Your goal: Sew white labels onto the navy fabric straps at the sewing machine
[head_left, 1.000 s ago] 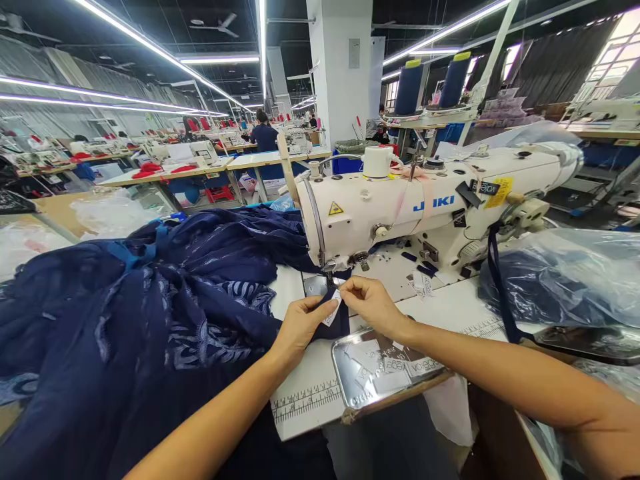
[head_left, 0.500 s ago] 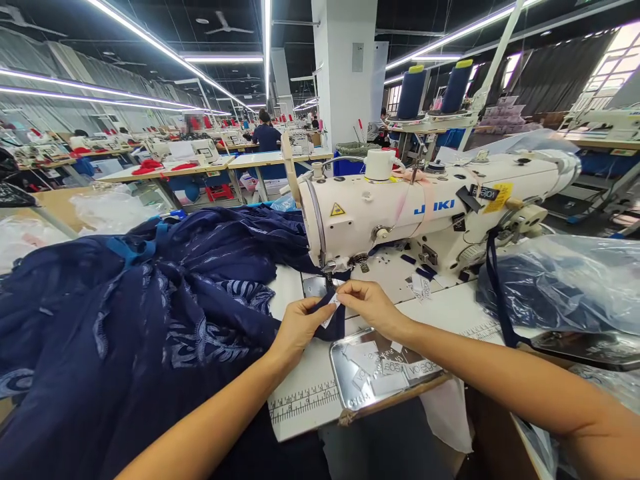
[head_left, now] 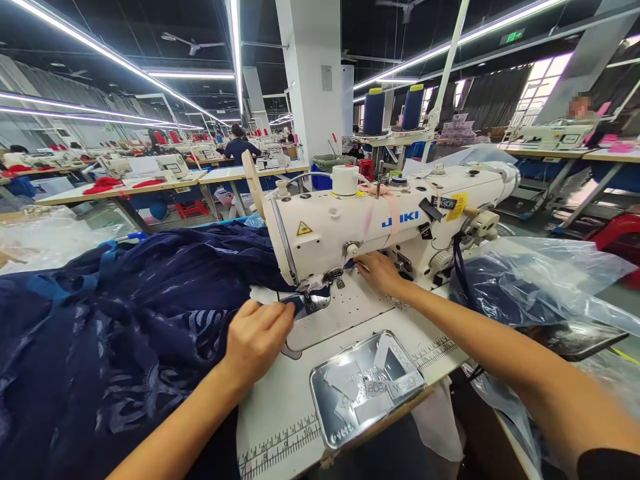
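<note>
My left hand (head_left: 260, 341) is closed on the edge of a navy garment (head_left: 165, 307), just left of the needle area of a white sewing machine (head_left: 340, 217). The cloth edge runs from my fingers toward the presser foot, which is partly hidden. My right hand (head_left: 381, 273) reaches under the machine's arm. Its fingertips pinch a small dark blue piece (head_left: 349, 264), too small to make out fully. In front of the machine a metal tray (head_left: 320, 400) holds several white printed labels (head_left: 383, 387).
Clear plastic (head_left: 555, 267) wraps dark cloth at the right. Printed ruler scales (head_left: 280, 447) mark the table's front edge. Two navy thread cones (head_left: 374, 112) stand behind the machine. Other sewing tables and a person in dark clothing (head_left: 240, 147) are farther back.
The hands were together at the needle with a white label on the navy cloth. My right hand has moved back under the machine arm; my left shifted left. The label is out of sight.
</note>
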Demonstrator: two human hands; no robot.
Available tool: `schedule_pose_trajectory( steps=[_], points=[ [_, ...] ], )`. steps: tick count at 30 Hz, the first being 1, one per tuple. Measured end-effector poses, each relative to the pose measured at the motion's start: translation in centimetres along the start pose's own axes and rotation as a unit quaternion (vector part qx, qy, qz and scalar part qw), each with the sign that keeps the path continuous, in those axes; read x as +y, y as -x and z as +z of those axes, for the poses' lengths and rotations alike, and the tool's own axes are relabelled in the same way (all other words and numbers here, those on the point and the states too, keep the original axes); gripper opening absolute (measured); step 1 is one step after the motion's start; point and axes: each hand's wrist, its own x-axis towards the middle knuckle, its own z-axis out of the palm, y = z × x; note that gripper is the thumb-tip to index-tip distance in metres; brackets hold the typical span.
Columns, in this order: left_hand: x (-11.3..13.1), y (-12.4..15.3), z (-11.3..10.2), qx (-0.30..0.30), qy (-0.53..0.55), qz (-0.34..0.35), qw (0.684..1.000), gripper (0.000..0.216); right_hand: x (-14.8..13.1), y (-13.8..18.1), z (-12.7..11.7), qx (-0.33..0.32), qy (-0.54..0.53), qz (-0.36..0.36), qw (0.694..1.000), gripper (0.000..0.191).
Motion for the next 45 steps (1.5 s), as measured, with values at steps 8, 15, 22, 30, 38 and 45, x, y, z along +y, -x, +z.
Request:
schedule_pose_trajectory(
  steps=[8, 15, 22, 30, 38, 45],
  points=[
    [0.2, 0.5, 5.0, -0.189, -0.142, 0.219, 0.947, 0.022, -0.2, -2.9, 1.6, -0.025, 0.056, -0.032, 0.998, 0.018],
    [0.4, 1.9, 4.5, -0.226, -0.159, 0.228, 0.934, 0.027, -3.4, 2.2, 0.5, 0.080, 0.074, -0.144, 0.984, 0.020],
    [0.9, 2.0, 4.3, -0.225, -0.153, 0.197, 0.942, 0.029, -8.8, 4.4, 1.2, -0.067, 0.000, -0.181, 0.981, 0.017],
    [1.0, 3.0, 3.7, -0.160, -0.159, 0.160, 0.961, 0.028, -8.6, 2.7, 1.6, -0.134, -0.142, -0.104, 0.975, 0.018],
    [1.2, 2.5, 4.4, -0.156, -0.145, 0.180, 0.960, 0.029, -8.5, 2.8, 2.2, -0.126, -0.193, -0.101, 0.968, 0.020],
    [1.3, 2.4, 4.3, -0.232, -0.121, 0.162, 0.951, 0.026, -8.2, 2.9, 2.4, -0.105, -0.220, -0.125, 0.962, 0.018]
  ],
)
